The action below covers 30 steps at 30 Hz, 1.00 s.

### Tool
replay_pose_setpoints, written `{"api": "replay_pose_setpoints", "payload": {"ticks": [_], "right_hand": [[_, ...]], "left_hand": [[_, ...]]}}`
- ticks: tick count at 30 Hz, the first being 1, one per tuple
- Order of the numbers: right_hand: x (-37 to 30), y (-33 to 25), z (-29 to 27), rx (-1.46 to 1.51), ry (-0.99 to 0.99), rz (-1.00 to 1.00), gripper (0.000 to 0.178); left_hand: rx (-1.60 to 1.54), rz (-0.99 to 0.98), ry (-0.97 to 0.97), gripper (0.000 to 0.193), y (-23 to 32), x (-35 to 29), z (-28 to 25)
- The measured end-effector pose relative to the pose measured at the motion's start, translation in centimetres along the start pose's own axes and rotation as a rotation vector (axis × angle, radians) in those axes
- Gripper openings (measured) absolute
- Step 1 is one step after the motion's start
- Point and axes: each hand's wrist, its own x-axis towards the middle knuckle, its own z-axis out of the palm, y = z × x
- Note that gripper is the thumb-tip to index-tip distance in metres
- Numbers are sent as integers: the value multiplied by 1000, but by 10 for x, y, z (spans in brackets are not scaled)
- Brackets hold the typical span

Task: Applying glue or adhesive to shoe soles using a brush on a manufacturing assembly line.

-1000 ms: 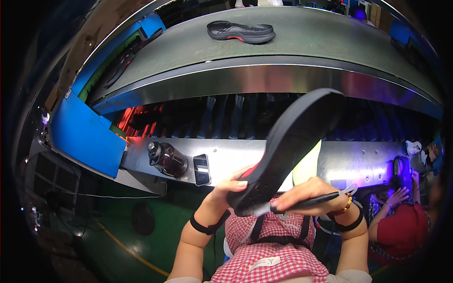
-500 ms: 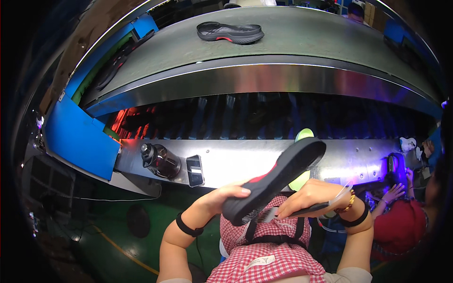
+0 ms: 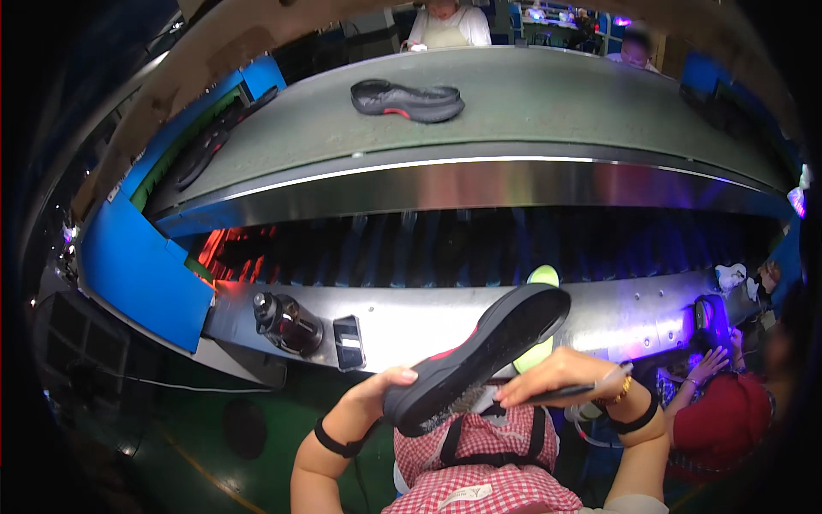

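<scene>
Shoe sole (image 3: 481, 353) extends rightward from the left hand (image 3: 375, 393) gripping it; right hand (image 3: 555, 374) grips a brush (image 3: 560, 394).

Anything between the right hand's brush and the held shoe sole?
Nothing visible. The right hand holds the brush close by the near end of the shoe sole; the left hand grips its left side, clear of the brush. Bottle and phone are off left.

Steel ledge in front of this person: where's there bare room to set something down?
The steel ledge shows bare metal between the smartphone and the held shoe sole, and again right of the lime-green object, before the co-worker's hand. It's crowded at the left, where the dark bottle stands beside the smartphone.
</scene>
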Motion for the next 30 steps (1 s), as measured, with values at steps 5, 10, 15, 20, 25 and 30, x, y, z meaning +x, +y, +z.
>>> {"api": "replay_pose_setpoints", "payload": {"ticks": [5,10,15,20,25,30], "right_hand": [[0,2,0,98,182,-83,26],[-6,22,3,43,-31,-87,32],[-3,21,5,78,148,-32,30],[-1,15,6,-37,10,31,28],[-2,21,3,66,105,-51,32],[-7,22,-1,17,4,-103,32]], "left_hand": [[-104,36,24,53,-13,5,-17],[-77,63,44,57,-25,13,-40],[-212,60,38,57,-33,21,-60],[-206,124,56,57,-36,17,-59],[-309,139,-26,61,-34,13,-53],[-254,120,67,61,-36,15,-57]]}}
